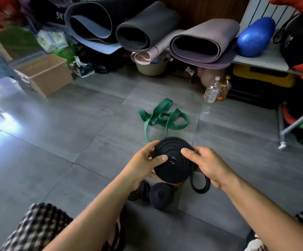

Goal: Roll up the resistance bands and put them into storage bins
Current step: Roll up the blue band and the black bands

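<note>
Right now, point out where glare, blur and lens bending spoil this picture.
Head view: bright glare washes out the floor at left; the cardboard box and clutter beside it look smeared; the black roll is sharp; wide-angle bending curves the frame's edges.

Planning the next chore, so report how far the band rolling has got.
Done: one small black coil lies rolled on the floor. In hand: the left hand and right hand grip a large black coil, its tail loop hanging loose. Left: the green band lies unrolled, and no coil shows in a bin.
</note>
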`<state>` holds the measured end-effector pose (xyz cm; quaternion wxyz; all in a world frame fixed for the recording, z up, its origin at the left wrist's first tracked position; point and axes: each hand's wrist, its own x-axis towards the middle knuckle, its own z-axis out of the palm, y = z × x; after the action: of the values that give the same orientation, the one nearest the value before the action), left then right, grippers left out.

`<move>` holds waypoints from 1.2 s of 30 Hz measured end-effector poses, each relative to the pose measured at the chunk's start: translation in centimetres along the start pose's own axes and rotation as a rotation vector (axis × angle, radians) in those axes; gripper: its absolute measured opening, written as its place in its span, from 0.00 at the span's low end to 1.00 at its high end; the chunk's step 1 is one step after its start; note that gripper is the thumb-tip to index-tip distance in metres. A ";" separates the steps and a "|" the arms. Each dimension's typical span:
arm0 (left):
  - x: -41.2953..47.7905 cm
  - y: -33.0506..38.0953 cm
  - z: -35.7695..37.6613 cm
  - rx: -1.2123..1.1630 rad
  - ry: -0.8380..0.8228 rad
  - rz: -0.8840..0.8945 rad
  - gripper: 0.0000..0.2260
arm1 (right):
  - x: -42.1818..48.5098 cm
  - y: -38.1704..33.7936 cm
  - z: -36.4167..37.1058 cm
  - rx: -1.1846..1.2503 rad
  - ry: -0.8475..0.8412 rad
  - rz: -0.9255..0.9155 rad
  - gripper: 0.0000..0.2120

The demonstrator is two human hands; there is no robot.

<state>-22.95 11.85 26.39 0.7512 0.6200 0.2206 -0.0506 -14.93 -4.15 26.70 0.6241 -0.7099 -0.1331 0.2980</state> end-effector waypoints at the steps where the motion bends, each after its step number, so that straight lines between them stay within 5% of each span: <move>1: -0.2 -0.4 -0.2 -0.025 0.017 0.009 0.17 | 0.1 -0.1 0.6 -0.003 -0.009 -0.003 0.06; 9: -0.2 -11.3 3.0 -0.585 0.406 -0.178 0.14 | 1.9 7.7 3.5 0.046 0.335 0.007 0.06; 14: 0.6 -19.1 3.2 -0.786 0.601 -0.394 0.14 | 1.5 16.2 5.5 -0.146 0.272 0.118 0.13; 19: 4.1 -22.3 -0.7 -0.603 0.741 -0.463 0.15 | 4.3 21.4 9.2 -0.122 0.388 0.295 0.10; 25: 9.9 -23.6 -8.7 -0.071 0.774 -0.446 0.14 | 9.1 25.2 14.5 -0.036 0.361 0.477 0.26; 29: 12.9 -24.7 -11.9 0.055 0.759 -0.410 0.13 | 11.5 27.5 16.4 -0.187 0.305 0.483 0.21; 33: 14.7 -27.1 -13.9 0.170 0.733 -0.423 0.14 | 12.2 28.8 17.1 -0.472 0.315 0.446 0.31; 36: 14.9 -27.9 -13.6 0.216 0.716 -0.412 0.14 | 12.5 29.7 17.1 -0.475 0.263 0.496 0.25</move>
<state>-23.02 21.48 -6.66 0.5320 0.6166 0.5803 -0.0041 -20.56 11.16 -5.89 0.3622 -0.8780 0.0589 0.3074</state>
